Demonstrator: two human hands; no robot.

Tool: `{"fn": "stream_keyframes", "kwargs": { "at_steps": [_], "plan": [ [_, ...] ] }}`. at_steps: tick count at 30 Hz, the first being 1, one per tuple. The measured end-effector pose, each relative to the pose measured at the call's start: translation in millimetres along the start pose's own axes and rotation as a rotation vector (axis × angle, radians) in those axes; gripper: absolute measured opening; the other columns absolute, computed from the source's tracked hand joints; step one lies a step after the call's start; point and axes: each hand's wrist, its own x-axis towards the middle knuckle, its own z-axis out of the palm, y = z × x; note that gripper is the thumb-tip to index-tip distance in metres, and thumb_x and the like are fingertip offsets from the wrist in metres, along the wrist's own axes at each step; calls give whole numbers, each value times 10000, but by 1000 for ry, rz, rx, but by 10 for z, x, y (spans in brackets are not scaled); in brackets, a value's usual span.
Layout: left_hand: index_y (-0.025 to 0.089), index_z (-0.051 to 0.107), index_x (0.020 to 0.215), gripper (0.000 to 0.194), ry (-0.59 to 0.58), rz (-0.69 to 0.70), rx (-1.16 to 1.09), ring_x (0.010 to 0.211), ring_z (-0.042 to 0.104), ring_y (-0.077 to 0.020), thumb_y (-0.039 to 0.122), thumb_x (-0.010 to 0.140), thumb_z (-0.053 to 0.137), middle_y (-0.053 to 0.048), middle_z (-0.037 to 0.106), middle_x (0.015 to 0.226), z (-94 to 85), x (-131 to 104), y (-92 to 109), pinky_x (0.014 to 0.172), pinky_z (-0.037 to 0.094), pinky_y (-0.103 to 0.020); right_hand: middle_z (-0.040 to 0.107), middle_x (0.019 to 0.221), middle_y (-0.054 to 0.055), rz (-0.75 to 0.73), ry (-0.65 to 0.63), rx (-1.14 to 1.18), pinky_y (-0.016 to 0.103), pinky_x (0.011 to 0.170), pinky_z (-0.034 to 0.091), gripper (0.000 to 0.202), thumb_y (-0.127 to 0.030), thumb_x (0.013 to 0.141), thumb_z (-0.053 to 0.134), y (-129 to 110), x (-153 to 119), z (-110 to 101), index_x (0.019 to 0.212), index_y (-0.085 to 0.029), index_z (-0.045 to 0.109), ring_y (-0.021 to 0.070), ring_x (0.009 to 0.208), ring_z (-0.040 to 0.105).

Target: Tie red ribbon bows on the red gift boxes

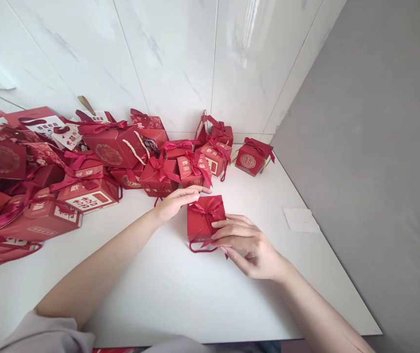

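A small red gift box (197, 224) with a dark red ribbon tied in a bow on its lid stands on the white table before me. A red cord handle hangs at its front edge. My left hand (176, 202) is at the box's back left corner, fingers stretched out and nothing visibly held. At the right side, my right hand (250, 245) has its fingers bent over the box's edge. Its thumb and fingertips close on the ribbon (207, 243) near the front right corner. The bow's loops lie over the lid; part of the right side is hidden by my fingers.
Many red gift boxes (110, 147) with ribbons and cords crowd the left and back of the white table (180, 299). One box (251, 159) stands apart at the back right. A white paper square (301, 220) lies near the right edge. Marbled tiles (175, 54) rise behind.
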Motion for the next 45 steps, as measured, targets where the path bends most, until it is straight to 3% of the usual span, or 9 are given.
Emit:
{"fn": "stream_keyframes", "kwargs": {
  "at_steps": [7, 10, 14, 19, 25, 30, 37, 41, 45],
  "plan": [
    [186, 454, 564, 429, 50, 31, 18, 1258, 538, -334, 469, 809, 665, -81, 640, 1275, 27, -8, -92, 1058, 419, -468, 760, 984, 51, 75, -41, 95, 460, 1046, 448, 187, -143, 905, 584, -14, 24, -113, 1006, -249, 699, 237, 1147, 649],
    [183, 443, 556, 453, 72, 49, 47, 1203, 575, -317, 487, 843, 617, -91, 639, 1257, 43, -9, -90, 1025, 441, -447, 742, 812, 29, 88, -76, 231, 464, 1036, 452, 180, -176, 917, 568, -35, -2, -168, 834, -251, 709, 231, 1022, 688],
    [189, 508, 602, 390, 68, 33, 248, 1205, 574, -306, 465, 842, 642, -86, 635, 1255, 20, -62, 30, 1062, 407, -472, 702, 720, 26, 200, 24, 432, 427, 910, 523, 317, -253, 977, 508, 3, -74, -201, 730, -245, 707, 192, 779, 685],
    [211, 653, 702, 267, 12, 63, 482, 1237, 555, -323, 458, 770, 731, -82, 598, 1316, -32, -171, 192, 1103, 376, -507, 710, 920, 66, 421, 133, 354, 380, 859, 523, 279, -373, 983, 518, 189, 80, -278, 842, -242, 719, 222, 926, 661],
    [224, 676, 745, 220, -62, 57, 443, 1295, 524, -320, 422, 742, 772, -74, 565, 1358, -69, -207, 172, 1142, 337, -513, 650, 1219, 47, 567, -125, 380, 446, 1047, 426, 337, -496, 974, 479, 485, 626, -397, 1145, -272, 664, 239, 1184, 567],
    [199, 607, 666, 273, -53, 44, 307, 1299, 522, -321, 404, 758, 763, -75, 582, 1342, -75, -252, 133, 1094, 395, -493, 673, 1201, 35, 505, -392, 553, 425, 1030, 432, 300, -480, 940, 551, 641, 872, -293, 1042, -236, 693, 226, 1141, 586],
    [178, 644, 652, 447, 19, -36, 191, 1083, 629, -287, 543, 893, 546, -96, 634, 1215, -32, -248, 110, 918, 504, -416, 678, 1137, 42, 464, -410, 606, 370, 874, 503, 379, -522, 920, 573, 581, 829, -251, 725, -198, 594, 200, 990, 608],
    [192, 626, 645, 409, 49, -30, 398, 1078, 624, -256, 501, 903, 555, -57, 646, 1184, 12, -260, 162, 945, 477, -390, 633, 1254, 53, 443, -440, 637, 382, 941, 488, 364, -479, 954, 535, 537, 781, -350, 740, -195, 615, 213, 1101, 601],
    [196, 581, 572, 433, 196, 50, 680, 1004, 629, -258, 536, 835, 639, -53, 674, 1119, 114, -293, 211, 919, 481, -421, 626, 1294, 53, 429, -447, 660, 380, 964, 491, 317, -458, 947, 556, 520, 759, -410, 803, -205, 680, 228, 1180, 588]
  ]
}}
